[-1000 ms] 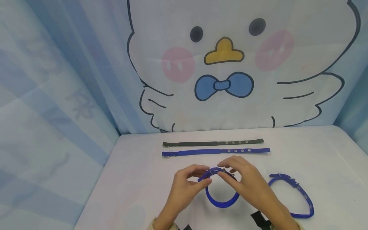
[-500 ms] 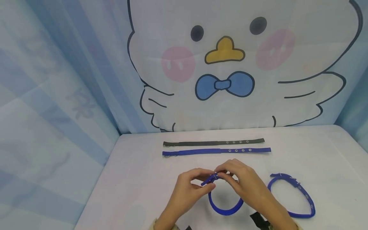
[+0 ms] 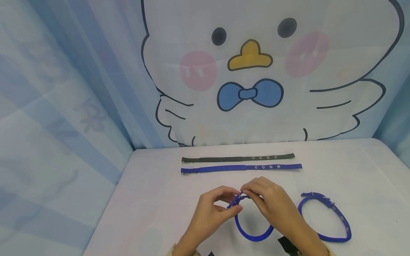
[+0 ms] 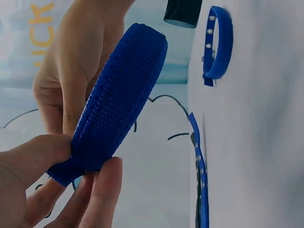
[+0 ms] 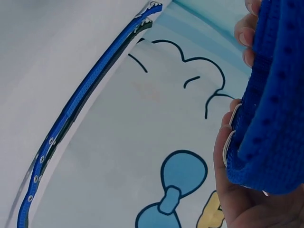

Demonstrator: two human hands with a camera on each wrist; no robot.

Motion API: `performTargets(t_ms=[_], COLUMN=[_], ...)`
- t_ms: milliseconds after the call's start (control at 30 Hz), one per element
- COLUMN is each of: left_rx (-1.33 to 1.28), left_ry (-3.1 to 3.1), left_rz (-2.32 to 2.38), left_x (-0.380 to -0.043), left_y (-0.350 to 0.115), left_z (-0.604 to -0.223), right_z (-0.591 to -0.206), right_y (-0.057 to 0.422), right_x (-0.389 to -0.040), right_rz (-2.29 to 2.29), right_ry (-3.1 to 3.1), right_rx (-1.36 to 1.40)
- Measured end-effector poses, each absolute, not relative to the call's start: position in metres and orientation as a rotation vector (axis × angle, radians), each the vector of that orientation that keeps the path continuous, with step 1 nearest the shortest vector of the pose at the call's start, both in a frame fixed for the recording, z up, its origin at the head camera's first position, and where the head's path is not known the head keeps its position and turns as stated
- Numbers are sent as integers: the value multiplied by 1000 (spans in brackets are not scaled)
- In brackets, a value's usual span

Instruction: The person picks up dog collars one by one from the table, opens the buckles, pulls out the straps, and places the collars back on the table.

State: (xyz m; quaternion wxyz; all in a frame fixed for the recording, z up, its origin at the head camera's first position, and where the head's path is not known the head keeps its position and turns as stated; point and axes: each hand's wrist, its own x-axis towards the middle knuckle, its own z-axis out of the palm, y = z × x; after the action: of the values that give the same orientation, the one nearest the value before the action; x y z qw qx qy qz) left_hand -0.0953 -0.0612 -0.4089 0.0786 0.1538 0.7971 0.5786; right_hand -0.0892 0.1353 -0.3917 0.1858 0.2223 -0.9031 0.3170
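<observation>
A blue pet collar (image 3: 254,238), bent into a loop, hangs between both hands above the table. My left hand (image 3: 211,211) pinches its overlapped upper left part between thumb and fingers, with a short strap end sticking out. My right hand (image 3: 270,201) pinches the top of the loop beside the buckle. In the left wrist view, the woven band (image 4: 121,95) rises from the left fingertips. In the right wrist view, silver metal rings show at the edge of the collar (image 5: 280,133), against the right fingers. The fingers hide most of the buckle.
Another blue collar (image 3: 342,218), closed in a loop, stands on the table (image 3: 144,213) at the right. Behind the hands lie a straight blue collar (image 3: 221,169) and a dark green one (image 3: 221,160), both with eyelets. A printed cartoon curtain (image 3: 256,124) hangs behind the table.
The held collar has come slightly lower and to the right. The right fingers have closed in on the buckle, near the left fingertips. The other collars lie as before.
</observation>
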Motion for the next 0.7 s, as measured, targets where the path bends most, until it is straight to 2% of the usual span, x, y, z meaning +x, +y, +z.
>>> performTargets(t_ms=[300, 700], left_rx=[461, 501], left_ry=[2387, 2418], left_rz=[1801, 1779], left_x=[-93, -92], left_y=[-59, -61], left_z=[-408, -407], right_z=[-391, -382], right_y=[135, 144], right_x=[-89, -88], right_rz=[883, 909], right_ry=[-2495, -2742], right_rx=[586, 735])
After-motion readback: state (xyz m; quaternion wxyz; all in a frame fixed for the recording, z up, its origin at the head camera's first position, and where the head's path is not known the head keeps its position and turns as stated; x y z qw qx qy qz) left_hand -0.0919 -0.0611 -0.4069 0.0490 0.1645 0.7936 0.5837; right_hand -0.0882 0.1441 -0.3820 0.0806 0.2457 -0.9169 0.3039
